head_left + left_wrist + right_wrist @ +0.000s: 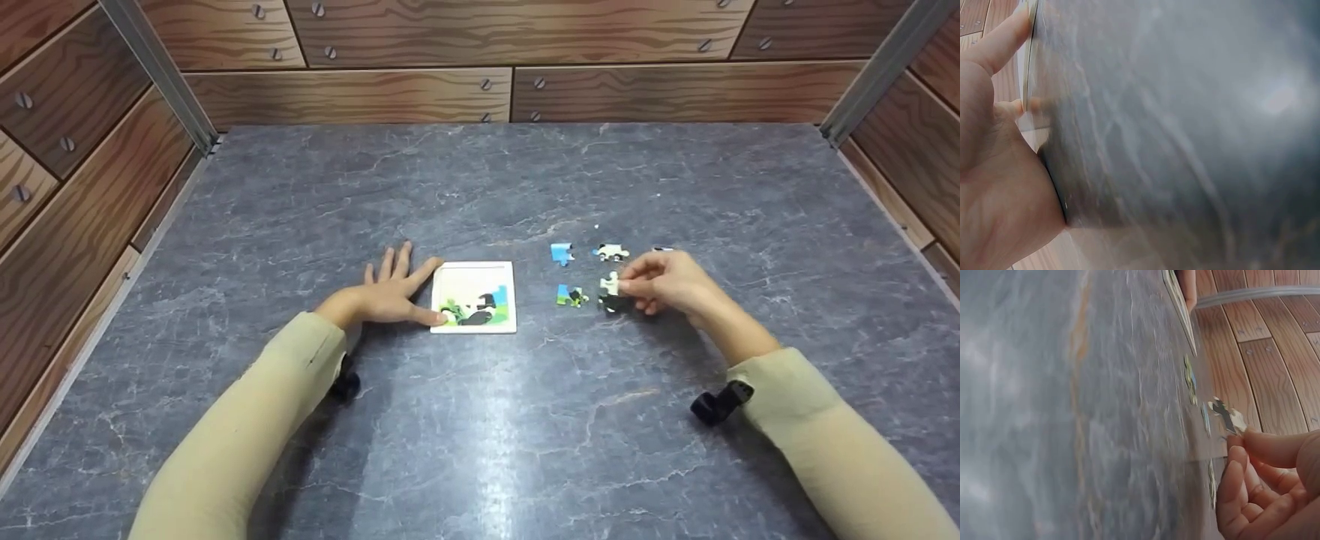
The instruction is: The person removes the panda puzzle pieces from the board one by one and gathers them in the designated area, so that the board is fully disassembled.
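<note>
White tray (465,280) well in from the table's (300,187) far edge | my left hand (384,295), spread, touches its left corners; light pressure could let it skid | my right hand (664,281) pinches a puzzle piece (610,285), apparently by its edge; fumbling could scatter loose pieces (561,253)

One left hand (384,298) and one right hand (667,281), two pale sleeves (240,420), two black wrist cameras (720,403), one square puzzle frame (511,296), fitted pieces (480,316) in it too small to count, one pinched puzzle piece (610,282), four loose pieces (562,252), one gray tabletop (420,195)
</note>
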The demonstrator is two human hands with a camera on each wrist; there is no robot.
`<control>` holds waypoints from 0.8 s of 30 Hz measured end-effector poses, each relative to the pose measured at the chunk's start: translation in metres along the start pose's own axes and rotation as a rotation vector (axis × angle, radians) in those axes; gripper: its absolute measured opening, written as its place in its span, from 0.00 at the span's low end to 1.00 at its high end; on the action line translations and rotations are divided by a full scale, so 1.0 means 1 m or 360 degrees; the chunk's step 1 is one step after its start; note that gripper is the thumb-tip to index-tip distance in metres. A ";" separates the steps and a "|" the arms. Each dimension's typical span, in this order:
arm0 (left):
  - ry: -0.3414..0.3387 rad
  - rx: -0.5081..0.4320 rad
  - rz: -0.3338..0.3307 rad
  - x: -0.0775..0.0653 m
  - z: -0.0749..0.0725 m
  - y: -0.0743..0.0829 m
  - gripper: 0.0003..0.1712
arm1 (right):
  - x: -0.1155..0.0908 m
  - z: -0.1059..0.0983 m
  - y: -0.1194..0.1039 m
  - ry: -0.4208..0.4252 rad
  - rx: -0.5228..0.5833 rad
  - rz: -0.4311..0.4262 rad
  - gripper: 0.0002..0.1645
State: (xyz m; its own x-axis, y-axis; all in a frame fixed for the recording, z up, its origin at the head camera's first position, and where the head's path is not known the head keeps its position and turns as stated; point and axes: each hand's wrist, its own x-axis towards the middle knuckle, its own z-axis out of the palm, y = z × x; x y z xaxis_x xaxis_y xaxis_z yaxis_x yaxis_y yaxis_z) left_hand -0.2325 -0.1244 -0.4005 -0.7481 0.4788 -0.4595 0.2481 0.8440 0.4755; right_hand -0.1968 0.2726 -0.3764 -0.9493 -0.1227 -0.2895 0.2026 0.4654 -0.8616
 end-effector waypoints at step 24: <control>-0.0026 0.0042 -0.0052 0.002 -0.001 0.002 0.60 | 0.008 -0.005 0.009 0.0142 -0.0296 -0.0063 0.14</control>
State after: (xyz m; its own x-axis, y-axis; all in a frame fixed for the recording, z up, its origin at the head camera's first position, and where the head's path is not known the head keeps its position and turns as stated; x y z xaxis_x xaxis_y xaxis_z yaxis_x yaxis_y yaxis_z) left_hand -0.2338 -0.1221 -0.3999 -0.7458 0.4548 -0.4867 0.2403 0.8652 0.4401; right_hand -0.2037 0.2799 -0.3839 -0.9748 -0.0698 -0.2120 0.1248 0.6169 -0.7771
